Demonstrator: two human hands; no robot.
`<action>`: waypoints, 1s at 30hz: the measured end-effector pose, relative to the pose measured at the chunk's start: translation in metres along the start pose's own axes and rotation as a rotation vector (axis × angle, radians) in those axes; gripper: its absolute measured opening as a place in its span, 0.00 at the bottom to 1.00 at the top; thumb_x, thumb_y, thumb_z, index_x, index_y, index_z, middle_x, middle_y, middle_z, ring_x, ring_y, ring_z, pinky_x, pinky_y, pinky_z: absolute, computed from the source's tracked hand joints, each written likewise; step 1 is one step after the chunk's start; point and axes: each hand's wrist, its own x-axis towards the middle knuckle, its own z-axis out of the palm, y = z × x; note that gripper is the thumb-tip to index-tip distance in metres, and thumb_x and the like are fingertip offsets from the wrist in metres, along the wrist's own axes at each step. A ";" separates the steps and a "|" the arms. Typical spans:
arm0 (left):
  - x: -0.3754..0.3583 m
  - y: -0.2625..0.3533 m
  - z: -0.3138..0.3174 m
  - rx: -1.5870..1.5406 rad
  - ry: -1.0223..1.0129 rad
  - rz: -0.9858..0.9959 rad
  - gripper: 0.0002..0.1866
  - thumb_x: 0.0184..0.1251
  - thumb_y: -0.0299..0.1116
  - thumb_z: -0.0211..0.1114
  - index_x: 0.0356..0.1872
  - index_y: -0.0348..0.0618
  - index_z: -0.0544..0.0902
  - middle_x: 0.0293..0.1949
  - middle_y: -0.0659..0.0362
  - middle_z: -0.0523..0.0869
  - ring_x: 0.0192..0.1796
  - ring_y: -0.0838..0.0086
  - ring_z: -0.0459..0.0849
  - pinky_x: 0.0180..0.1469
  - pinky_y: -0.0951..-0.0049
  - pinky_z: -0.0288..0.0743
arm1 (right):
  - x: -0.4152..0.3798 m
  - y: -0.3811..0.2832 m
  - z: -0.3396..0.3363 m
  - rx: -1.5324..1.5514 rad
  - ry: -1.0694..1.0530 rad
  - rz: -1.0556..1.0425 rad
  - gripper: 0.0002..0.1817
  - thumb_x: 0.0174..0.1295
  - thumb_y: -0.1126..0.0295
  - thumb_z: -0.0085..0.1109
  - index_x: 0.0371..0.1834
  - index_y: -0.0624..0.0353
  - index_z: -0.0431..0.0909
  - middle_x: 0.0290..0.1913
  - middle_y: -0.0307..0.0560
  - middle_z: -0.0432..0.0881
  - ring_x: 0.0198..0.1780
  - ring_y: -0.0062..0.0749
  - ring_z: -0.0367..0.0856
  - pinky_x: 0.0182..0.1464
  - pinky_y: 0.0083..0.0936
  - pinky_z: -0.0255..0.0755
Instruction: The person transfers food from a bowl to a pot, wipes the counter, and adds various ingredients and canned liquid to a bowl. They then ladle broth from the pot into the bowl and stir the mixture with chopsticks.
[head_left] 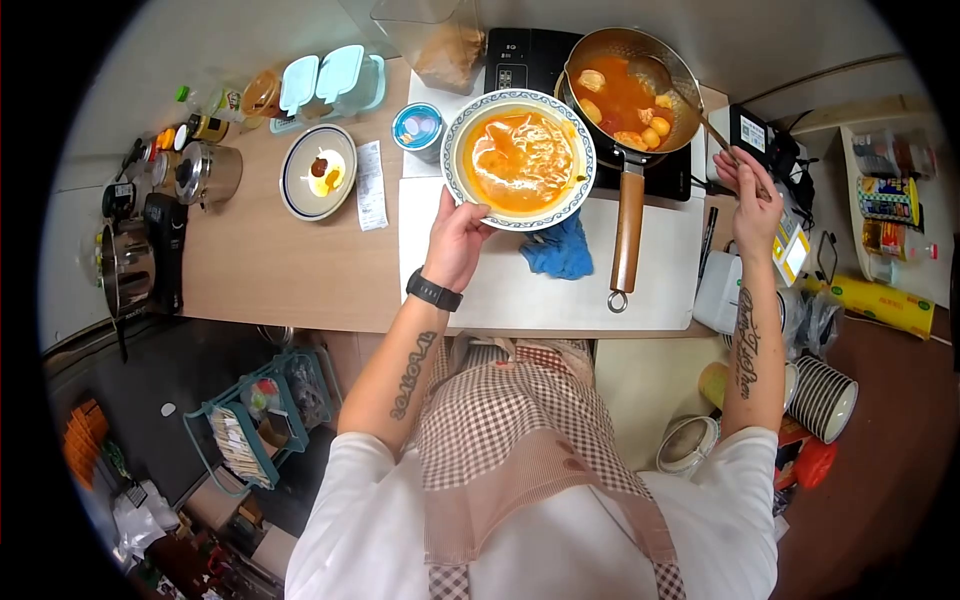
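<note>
My left hand (457, 243) holds a patterned bowl (452, 190) by its lower left rim, thumb over the edge. Orange soup (520, 165) fills much of the bowl. To the right, a pan (672, 58) with a wooden handle (628, 225) sits on a black induction cooker (512, 70); red-orange broth and several round pieces are in it. My right hand (752, 190) is closed round the handle of a ladle (708, 122), whose head rests in the pan. A blue cloth (560, 250) lies below the bowl.
At the left are a smaller bowl (292, 180) with seasonings, a receipt (371, 185), a blue-lidded cup (418, 128) and light-blue containers (345, 75). A clear bin (450, 60) stands behind the bowl. A black device (745, 135) and a shelf of bottles are at the right.
</note>
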 end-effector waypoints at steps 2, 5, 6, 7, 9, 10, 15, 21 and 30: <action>0.000 -0.002 -0.002 -0.009 -0.009 -0.001 0.31 0.68 0.24 0.52 0.72 0.49 0.59 0.59 0.58 0.78 0.53 0.73 0.82 0.59 0.65 0.75 | -0.002 0.001 -0.004 0.111 0.035 0.067 0.18 0.77 0.68 0.48 0.58 0.73 0.76 0.51 0.59 0.85 0.52 0.38 0.86 0.57 0.25 0.79; -0.002 -0.002 0.001 0.006 -0.012 0.004 0.28 0.68 0.26 0.52 0.70 0.48 0.63 0.61 0.59 0.78 0.56 0.73 0.79 0.61 0.66 0.73 | -0.003 -0.005 -0.002 0.143 0.106 0.160 0.18 0.77 0.67 0.47 0.56 0.74 0.76 0.49 0.62 0.85 0.49 0.41 0.88 0.53 0.26 0.82; -0.002 -0.002 0.001 0.005 -0.010 0.002 0.28 0.68 0.26 0.52 0.70 0.48 0.63 0.60 0.59 0.78 0.56 0.73 0.79 0.61 0.66 0.73 | -0.002 -0.008 -0.001 0.161 0.130 0.195 0.18 0.77 0.67 0.47 0.55 0.74 0.76 0.48 0.63 0.85 0.49 0.41 0.88 0.52 0.26 0.83; -0.002 -0.002 0.001 0.003 -0.007 0.001 0.28 0.68 0.26 0.52 0.70 0.48 0.63 0.60 0.59 0.78 0.56 0.73 0.79 0.61 0.66 0.73 | -0.002 -0.011 -0.002 0.172 0.133 0.209 0.18 0.77 0.67 0.47 0.55 0.74 0.76 0.48 0.63 0.85 0.48 0.41 0.88 0.51 0.26 0.83; -0.001 -0.004 0.000 -0.003 -0.009 -0.001 0.29 0.68 0.25 0.52 0.71 0.48 0.61 0.60 0.58 0.78 0.55 0.73 0.80 0.60 0.67 0.74 | -0.002 -0.016 -0.003 0.193 0.139 0.237 0.18 0.77 0.67 0.46 0.54 0.73 0.76 0.47 0.63 0.85 0.46 0.41 0.89 0.50 0.27 0.84; 0.000 -0.005 -0.003 -0.008 -0.013 0.000 0.30 0.68 0.25 0.52 0.72 0.49 0.60 0.59 0.58 0.78 0.53 0.73 0.81 0.59 0.67 0.75 | -0.003 -0.021 -0.005 0.188 0.133 0.227 0.18 0.77 0.66 0.46 0.54 0.73 0.76 0.46 0.63 0.85 0.46 0.41 0.89 0.50 0.27 0.84; -0.003 -0.003 -0.001 0.015 -0.014 -0.011 0.29 0.68 0.26 0.52 0.71 0.49 0.62 0.60 0.59 0.79 0.54 0.74 0.80 0.60 0.67 0.73 | -0.013 -0.054 -0.008 0.166 0.101 0.160 0.17 0.77 0.66 0.47 0.53 0.73 0.76 0.44 0.63 0.86 0.45 0.42 0.89 0.48 0.27 0.84; -0.004 -0.002 0.002 0.025 -0.018 -0.015 0.30 0.68 0.26 0.52 0.73 0.50 0.60 0.59 0.58 0.79 0.53 0.73 0.81 0.60 0.67 0.74 | -0.025 -0.074 -0.005 0.231 -0.008 0.118 0.17 0.77 0.68 0.46 0.52 0.74 0.76 0.45 0.64 0.85 0.46 0.46 0.88 0.50 0.30 0.84; -0.005 -0.008 -0.007 0.002 -0.004 -0.003 0.32 0.68 0.24 0.52 0.74 0.49 0.59 0.61 0.57 0.78 0.55 0.72 0.82 0.61 0.64 0.75 | -0.047 -0.047 0.006 0.295 -0.375 0.017 0.15 0.74 0.74 0.49 0.57 0.75 0.76 0.50 0.65 0.84 0.52 0.53 0.85 0.57 0.40 0.81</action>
